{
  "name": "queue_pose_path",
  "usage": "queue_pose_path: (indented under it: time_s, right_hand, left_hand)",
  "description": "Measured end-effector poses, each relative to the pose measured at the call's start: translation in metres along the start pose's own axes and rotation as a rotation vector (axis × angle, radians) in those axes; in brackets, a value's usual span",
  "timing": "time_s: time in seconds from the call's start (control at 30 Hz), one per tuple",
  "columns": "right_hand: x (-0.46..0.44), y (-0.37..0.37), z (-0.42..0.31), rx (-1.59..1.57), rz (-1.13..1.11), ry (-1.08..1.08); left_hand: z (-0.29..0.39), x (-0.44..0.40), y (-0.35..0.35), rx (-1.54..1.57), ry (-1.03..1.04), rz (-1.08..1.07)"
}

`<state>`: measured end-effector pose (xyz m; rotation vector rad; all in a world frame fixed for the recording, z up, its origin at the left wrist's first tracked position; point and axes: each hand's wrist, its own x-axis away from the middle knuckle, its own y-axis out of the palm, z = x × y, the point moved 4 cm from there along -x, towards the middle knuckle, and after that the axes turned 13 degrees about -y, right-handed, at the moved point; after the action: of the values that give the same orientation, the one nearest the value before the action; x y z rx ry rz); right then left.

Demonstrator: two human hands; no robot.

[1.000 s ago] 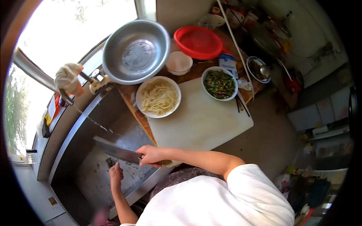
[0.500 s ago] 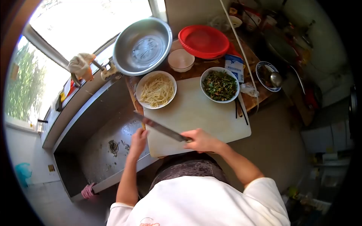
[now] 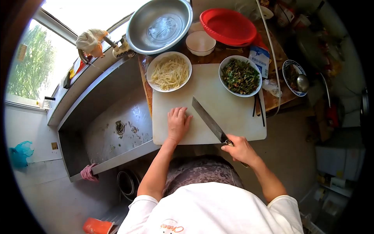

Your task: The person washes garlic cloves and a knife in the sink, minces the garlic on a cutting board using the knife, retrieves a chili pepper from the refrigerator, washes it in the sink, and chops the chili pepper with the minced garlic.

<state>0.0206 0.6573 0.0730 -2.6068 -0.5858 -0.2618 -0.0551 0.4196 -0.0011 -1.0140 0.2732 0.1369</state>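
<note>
My right hand (image 3: pixel 238 149) is closed round the handle of a large knife (image 3: pixel 209 121), at the front edge of the white cutting board (image 3: pixel 237 121). Its blade points up and left above the board. On the board's left part rests my left hand (image 3: pixel 178 124), palm down, with nothing visible in it and its thumb apart. Beyond it, a bowl of pale shredded strips (image 3: pixel 170 72) sits at the board's back left corner. A bowl of chopped greens (image 3: pixel 240 76) stands at the back right. Two dark chopsticks (image 3: pixel 260 111) lie at the right edge.
A metal basin (image 3: pixel 160 27), a small bowl (image 3: pixel 200 43) and a red basket (image 3: pixel 228 27) stand behind the board. The steel sink (image 3: pixel 113 113) is at the left. A patterned bowl with a ladle (image 3: pixel 295 78) and a blue-white packet (image 3: pixel 260 58) are at the right.
The knife has swung from over the sink to above the board, held in my right hand throughout. My left hand has moved from over the sink onto the board. The view has shifted.
</note>
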Motion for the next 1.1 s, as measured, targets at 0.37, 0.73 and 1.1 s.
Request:
queue_pose_path:
  time_s: [0.37, 0.73, 1.1]
  right_hand:
    - [-0.014, 0.016, 0.004, 0.41, 0.12, -0.293]
    - [-0.024, 0.037, -0.02, 0.477, 0.052, -0.093]
    - [-0.032, 0.052, -0.026, 0.497, 0.126, -0.141]
  left_hand:
    - [-0.028, 0.013, -0.019, 0.404, -0.146, -0.095]
    - [-0.009, 0.01, -0.016, 0.372, -0.023, -0.023]
    - [-0.013, 0.008, 0.0, 0.323, 0.157, -0.009]
